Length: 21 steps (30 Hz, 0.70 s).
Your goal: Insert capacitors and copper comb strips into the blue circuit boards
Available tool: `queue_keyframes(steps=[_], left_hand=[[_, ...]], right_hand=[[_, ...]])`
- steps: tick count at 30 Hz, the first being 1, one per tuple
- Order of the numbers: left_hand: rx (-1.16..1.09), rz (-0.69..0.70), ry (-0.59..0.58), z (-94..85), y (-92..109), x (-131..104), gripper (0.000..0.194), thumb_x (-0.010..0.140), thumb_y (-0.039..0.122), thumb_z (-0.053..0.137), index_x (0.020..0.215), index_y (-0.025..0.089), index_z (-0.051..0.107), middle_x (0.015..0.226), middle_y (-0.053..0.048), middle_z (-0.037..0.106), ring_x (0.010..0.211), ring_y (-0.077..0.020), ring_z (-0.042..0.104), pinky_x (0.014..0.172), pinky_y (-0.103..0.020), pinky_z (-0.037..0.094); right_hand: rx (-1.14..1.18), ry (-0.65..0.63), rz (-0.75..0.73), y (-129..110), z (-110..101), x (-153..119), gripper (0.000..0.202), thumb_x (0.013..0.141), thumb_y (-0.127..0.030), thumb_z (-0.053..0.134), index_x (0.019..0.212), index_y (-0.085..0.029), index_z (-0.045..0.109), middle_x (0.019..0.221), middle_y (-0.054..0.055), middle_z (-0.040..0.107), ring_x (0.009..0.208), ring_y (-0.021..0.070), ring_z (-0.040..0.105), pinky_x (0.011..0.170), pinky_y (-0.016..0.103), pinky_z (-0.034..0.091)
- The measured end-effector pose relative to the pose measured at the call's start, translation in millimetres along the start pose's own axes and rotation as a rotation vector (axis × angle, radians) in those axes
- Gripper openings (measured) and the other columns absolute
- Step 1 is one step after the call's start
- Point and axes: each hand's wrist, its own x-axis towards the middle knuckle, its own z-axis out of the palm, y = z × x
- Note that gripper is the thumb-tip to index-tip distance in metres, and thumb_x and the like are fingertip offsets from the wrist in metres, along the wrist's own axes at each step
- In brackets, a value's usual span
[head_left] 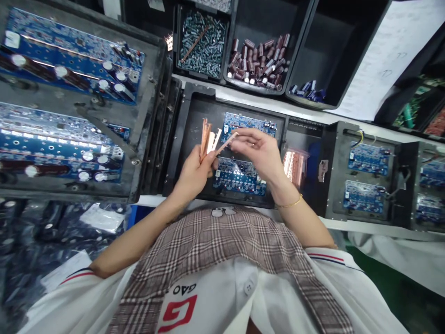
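Observation:
My left hand (196, 170) is closed round a bunch of thin copper strips (206, 138), some bright and pale, which stand up out of the fist. One strip (226, 143) slants from the left fingers to the fingertips of my right hand (257, 152), which pinch its upper end. Beneath the hands is a black tray (200, 104). In it lie two blue circuit boards, an upper one (246, 121) and a lower one (239, 178), both partly covered by the hands.
Black bins behind hold green parts (203, 44), brown capacitors (259, 60) and blue parts (311, 91). More copper strips (295, 166) lie right of my right hand. Trays with boards stand at left (146, 116) and right (335, 171). White papers (389, 60) lie at upper right.

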Motion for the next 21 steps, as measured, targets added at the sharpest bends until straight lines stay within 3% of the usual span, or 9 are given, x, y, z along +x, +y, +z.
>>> queue_keyframes(steps=[2, 4, 7, 10, 13, 17, 21], left_hand=[[-0.121, -0.045, -0.123, 13.0, 3, -5, 0.021, 0.090, 0.032, 0.054, 0.106, 0.021, 0.046, 0.066, 0.005, 0.052, 0.045, -0.0058, 0.036, 0.041, -0.017, 0.028], [-0.149, -0.060, -0.180, 18.5, 4, -9, 0.020, 0.090, 0.033, 0.054, 0.103, 0.021, 0.043, 0.072, 0.002, 0.057, 0.048, -0.0064, 0.044, 0.043, -0.017, 0.034], [-0.057, -0.057, -0.110, 8.9, 3, -11, 0.026, 0.091, 0.038, 0.053, 0.107, 0.021, 0.043, 0.091, -0.004, 0.066, 0.062, -0.0107, 0.060, 0.050, -0.020, 0.045], [0.213, 0.009, -0.034, -10.2, 1, -13, 0.027, 0.093, 0.041, 0.050, 0.110, 0.020, 0.051, 0.094, -0.004, 0.068, 0.061, -0.0101, 0.061, 0.052, -0.020, 0.045], [0.544, 0.152, 0.013, -21.4, 0, -17, 0.020, 0.095, 0.035, 0.048, 0.092, 0.019, 0.059, 0.085, -0.001, 0.068, 0.063, -0.0099, 0.057, 0.059, -0.021, 0.042], [0.741, 0.182, 0.064, -21.7, -1, -24, 0.022, 0.096, 0.032, 0.046, 0.084, 0.020, 0.061, 0.078, 0.000, 0.067, 0.063, -0.0119, 0.056, 0.061, -0.022, 0.035], [0.813, 0.142, 0.108, -20.7, -3, -29, 0.021, 0.096, 0.032, 0.047, 0.083, 0.022, 0.061, 0.070, 0.001, 0.065, 0.053, -0.0120, 0.050, 0.055, -0.024, 0.029]], right_hand=[[0.180, 0.093, 0.078, -1, 9, -12, 0.023, 0.088, -0.040, 0.060, 0.106, -0.026, 0.066, 0.095, 0.000, 0.070, 0.084, 0.0133, 0.065, 0.081, 0.033, 0.057], [0.226, 0.175, 0.081, -2, 14, -23, 0.022, 0.090, -0.043, 0.056, 0.097, -0.026, 0.067, 0.103, 0.001, 0.068, 0.089, 0.0134, 0.066, 0.081, 0.033, 0.057], [0.128, 0.271, 0.017, -6, 11, -39, 0.023, 0.094, -0.042, 0.050, 0.096, -0.027, 0.066, 0.105, 0.001, 0.066, 0.083, 0.0130, 0.066, 0.077, 0.033, 0.057], [-0.204, 0.117, -0.065, -8, 8, -54, 0.020, 0.095, -0.037, 0.050, 0.100, -0.028, 0.067, 0.088, 0.000, 0.066, 0.075, 0.0129, 0.063, 0.076, 0.032, 0.054], [-0.548, -0.046, -0.138, 0, 12, -64, 0.023, 0.096, -0.031, 0.049, 0.104, -0.023, 0.069, 0.091, 0.004, 0.065, 0.084, 0.0155, 0.062, 0.081, 0.032, 0.051], [-0.882, -0.058, -0.211, 23, 24, -65, 0.026, 0.097, -0.026, 0.045, 0.108, -0.022, 0.069, 0.093, 0.007, 0.061, 0.087, 0.0190, 0.056, 0.078, 0.033, 0.048], [-1.041, -0.083, -0.308, 38, 30, -59, 0.028, 0.095, -0.016, 0.042, 0.103, -0.024, 0.068, 0.093, 0.007, 0.063, 0.090, 0.0224, 0.052, 0.079, 0.036, 0.043]])
